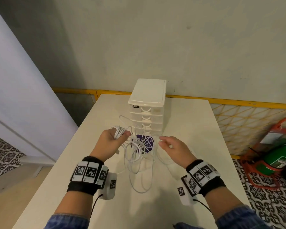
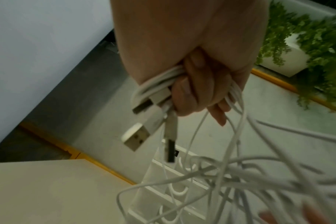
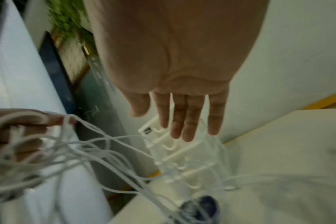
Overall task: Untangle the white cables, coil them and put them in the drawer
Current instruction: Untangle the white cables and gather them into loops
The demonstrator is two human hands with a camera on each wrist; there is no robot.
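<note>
My left hand is raised above the table and grips a bunch of white cables in its fist. In the left wrist view the fingers curl round the strands, and several USB plugs stick out below them. The rest of the cables hang down in a tangled mass of loops onto the table. My right hand hovers to the right of the tangle, fingers straight and holding nothing. The white drawer tower stands behind the tangle with its drawers closed.
A purple round object lies on the white table at the foot of the tower, under the cables. A yellow mesh fence and a green cylinder stand to the right, off the table.
</note>
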